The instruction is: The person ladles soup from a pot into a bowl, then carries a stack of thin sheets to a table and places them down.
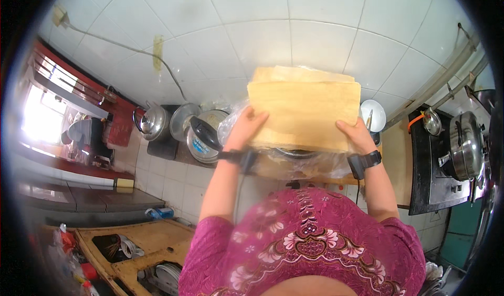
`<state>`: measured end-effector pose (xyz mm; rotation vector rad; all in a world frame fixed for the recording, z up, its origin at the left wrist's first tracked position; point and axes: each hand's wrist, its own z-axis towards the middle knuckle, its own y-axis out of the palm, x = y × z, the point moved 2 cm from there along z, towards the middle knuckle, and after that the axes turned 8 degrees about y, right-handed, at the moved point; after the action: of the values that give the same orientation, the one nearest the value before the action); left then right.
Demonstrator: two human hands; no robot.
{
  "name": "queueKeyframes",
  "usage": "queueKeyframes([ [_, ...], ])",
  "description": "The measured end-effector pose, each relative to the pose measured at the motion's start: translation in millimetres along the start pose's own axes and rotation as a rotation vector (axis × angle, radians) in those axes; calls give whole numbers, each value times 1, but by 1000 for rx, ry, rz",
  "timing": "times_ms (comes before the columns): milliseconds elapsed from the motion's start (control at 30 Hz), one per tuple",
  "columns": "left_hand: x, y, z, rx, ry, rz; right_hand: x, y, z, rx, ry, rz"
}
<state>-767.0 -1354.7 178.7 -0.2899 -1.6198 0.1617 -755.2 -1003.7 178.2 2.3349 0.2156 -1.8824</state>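
A stack of thin, pale yellow rectangular sheets [303,113] is held up before me; whether they are food or paper I cannot tell. My left hand [247,126] grips the lower left side, thumb on top and the other fingers hidden underneath. Along the right side, my right hand [359,133] holds the stack in the same way. Clear plastic film [293,165] hangs below the sheets and bunches out beside my left hand. Under the stack, a curved rim of a dark vessel [297,153] shows only partly. Each wrist wears a black band.
Left of the stack stand a lidded pot [202,144], a glass lid [185,116] and a metal kettle [153,120]. A white bowl [373,116] sits to the right. Farther right, a steel pot [466,146] is on a black stove [429,181]. A wooden cabinet [130,266] holds dishes lower left.
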Motion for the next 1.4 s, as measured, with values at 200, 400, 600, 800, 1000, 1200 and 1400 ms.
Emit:
queueKeyframes([
  [200, 7, 1, -46, 144, 111, -88, -22, -1, -21, -108, -18, 213],
  [400, 12, -30, -87, 157, -91, -334, -33, 18, -46, -122, -96, 292],
  [600, 30, -29, -163, -175, 123, -469, -89, 84, -57, -196, -675, -422],
  [800, 69, -11, -204, 142, 344, -1242, -75, 151, -53, -142, -1245, -837],
  [1000, 21, -36, -250, 583, 84, -918, -67, 184, -84, -561, -1129, -802],
  [1200, -7, -62, -313, 814, 184, -841, -41, 162, -70, -150, -859, -728],
  [1400, -56, -95, -356, 865, 194, -993, -5, 223, -96, -556, -676, -724],
])
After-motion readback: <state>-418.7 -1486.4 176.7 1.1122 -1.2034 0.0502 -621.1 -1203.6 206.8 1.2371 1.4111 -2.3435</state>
